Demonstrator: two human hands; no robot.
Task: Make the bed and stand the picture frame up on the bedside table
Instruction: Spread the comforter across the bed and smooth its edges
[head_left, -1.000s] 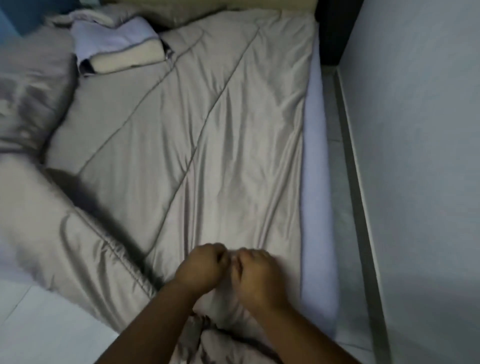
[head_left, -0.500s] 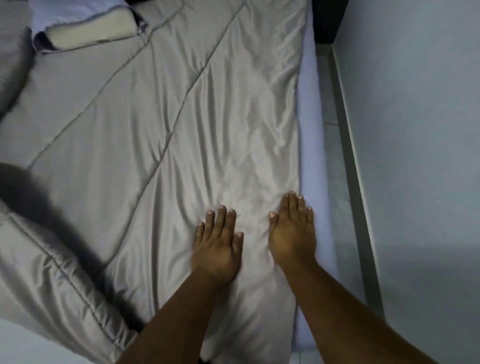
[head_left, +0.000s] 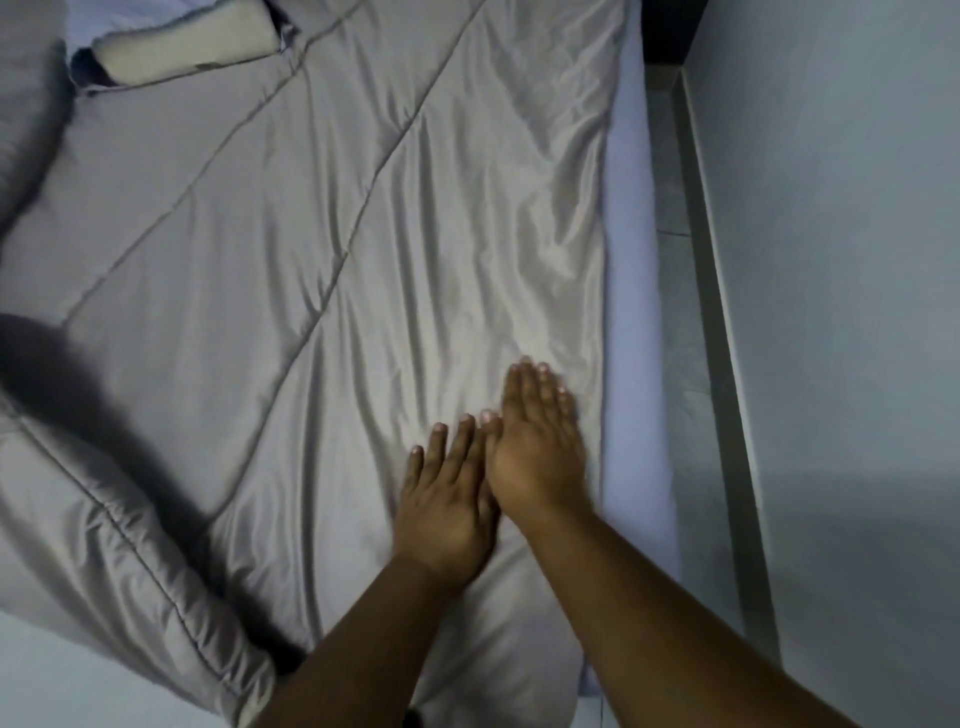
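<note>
The left hand (head_left: 445, 506) and right hand (head_left: 537, 447) have closed together, flat on the duvet (head_left: 322, 249).

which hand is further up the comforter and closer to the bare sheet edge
The right hand: it lies flat on the grey comforter, fingertips reaching further up the bed than those of the left hand, and it sits beside the pale sheet strip.

You see a shiny grey quilted comforter (head_left: 322, 270) with diagonal stitch lines; along its right edge, a pale lavender fitted sheet (head_left: 631, 291), perhaps bluish-white.
</note>
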